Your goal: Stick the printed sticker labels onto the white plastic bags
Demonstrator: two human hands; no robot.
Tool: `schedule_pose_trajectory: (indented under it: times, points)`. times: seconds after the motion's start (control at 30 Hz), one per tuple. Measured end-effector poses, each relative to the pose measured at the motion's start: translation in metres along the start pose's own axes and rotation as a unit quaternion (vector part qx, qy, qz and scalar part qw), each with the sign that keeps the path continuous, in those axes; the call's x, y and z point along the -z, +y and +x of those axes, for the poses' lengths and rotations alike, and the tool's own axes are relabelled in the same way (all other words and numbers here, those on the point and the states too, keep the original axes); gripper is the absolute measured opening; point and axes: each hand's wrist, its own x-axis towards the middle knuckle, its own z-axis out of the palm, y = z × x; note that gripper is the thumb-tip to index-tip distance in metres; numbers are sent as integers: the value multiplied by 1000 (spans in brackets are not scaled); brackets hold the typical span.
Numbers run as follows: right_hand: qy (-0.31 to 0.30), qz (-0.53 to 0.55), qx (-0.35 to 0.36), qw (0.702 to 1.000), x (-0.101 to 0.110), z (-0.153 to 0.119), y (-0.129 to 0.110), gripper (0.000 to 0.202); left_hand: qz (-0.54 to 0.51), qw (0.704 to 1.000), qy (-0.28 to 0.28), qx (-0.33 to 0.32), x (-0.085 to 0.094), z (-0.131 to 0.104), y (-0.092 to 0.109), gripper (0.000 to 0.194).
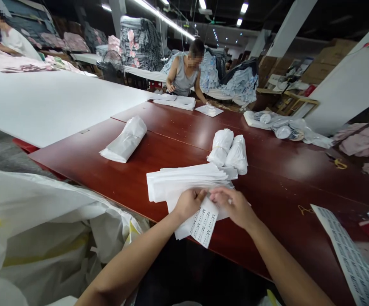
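Observation:
A small sheet of labels printed with a large M hangs from my left hand, whose thumb and fingers pinch its upper edge. My right hand is at the sheet's upper right corner with its fingers bent; whether they hold a label is too blurred to tell. Under and behind both hands lies a fanned stack of white bags on the dark red table. Just beyond the stack stand two white bundles, at least one tied with a band.
A folded pile of translucent bags lies to the left. Farther right are a plastic-wrapped bundle, yellow-handled scissors and a long label sheet. Across the table a person handles white sheets. White material fills the lower left.

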Motion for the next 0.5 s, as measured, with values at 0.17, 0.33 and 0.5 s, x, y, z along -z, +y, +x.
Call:
schedule_pose_trajectory:
  times: [0.17, 0.33, 0.5]
  points:
    - [-32, 76, -74, 994, -23, -23, 27, 63, -36, 998, 49, 32, -5, -11, -4, 65]
    - [36, 169, -96, 980, -25, -15, 44, 50, -141, 989, -33, 3, -1, -13, 0, 50]
    - [46, 187, -67, 979, -29, -18, 49, 53, -164, 985, 21, 47, -4, -12, -1, 57]
